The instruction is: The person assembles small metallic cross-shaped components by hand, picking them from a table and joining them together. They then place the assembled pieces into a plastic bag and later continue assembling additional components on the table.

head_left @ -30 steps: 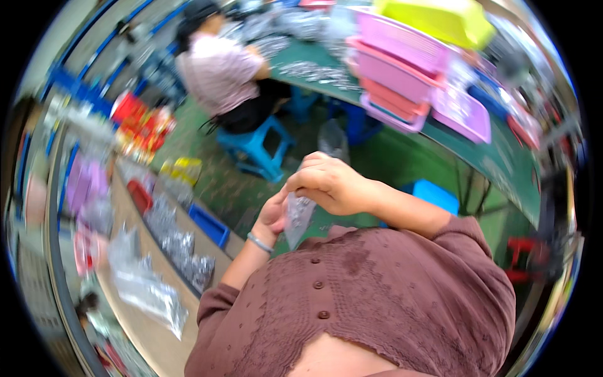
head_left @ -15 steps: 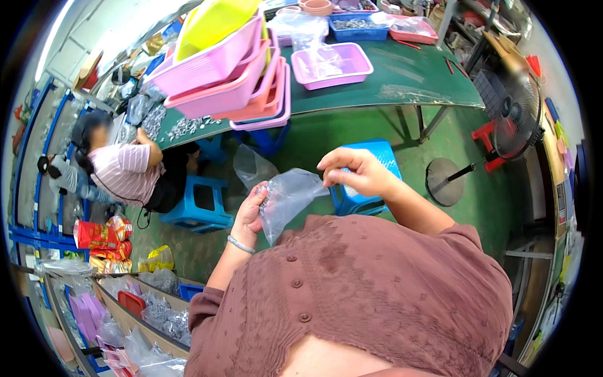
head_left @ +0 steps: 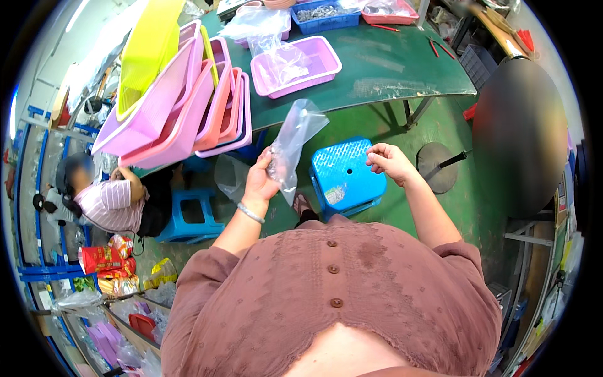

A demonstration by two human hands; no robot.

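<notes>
My left hand [head_left: 262,179], with a pale bangle at its wrist, is closed around a clear plastic bag [head_left: 296,139]. Small shiny grey pieces show through the bag beside my fingers, and its upper part stands up loose. Over the right edge of a blue stool [head_left: 349,171], my right hand [head_left: 388,162] has its fingers curled together. Whatever sits between those fingertips, if anything, is too small to make out. The two hands are apart, with the stool's top between and below them.
A green table [head_left: 377,69] holds a pink basket [head_left: 320,50] with clear plastic in it and a tilted stack of baskets [head_left: 169,100]. A fan base [head_left: 441,166] stands at right. A seated person [head_left: 113,201] is at left, near another blue stool [head_left: 188,217].
My right hand has moved away from the bag to the right, its fingers more curled. My left hand has turned the bag more upright. The view has shifted, uncovering the stool.
</notes>
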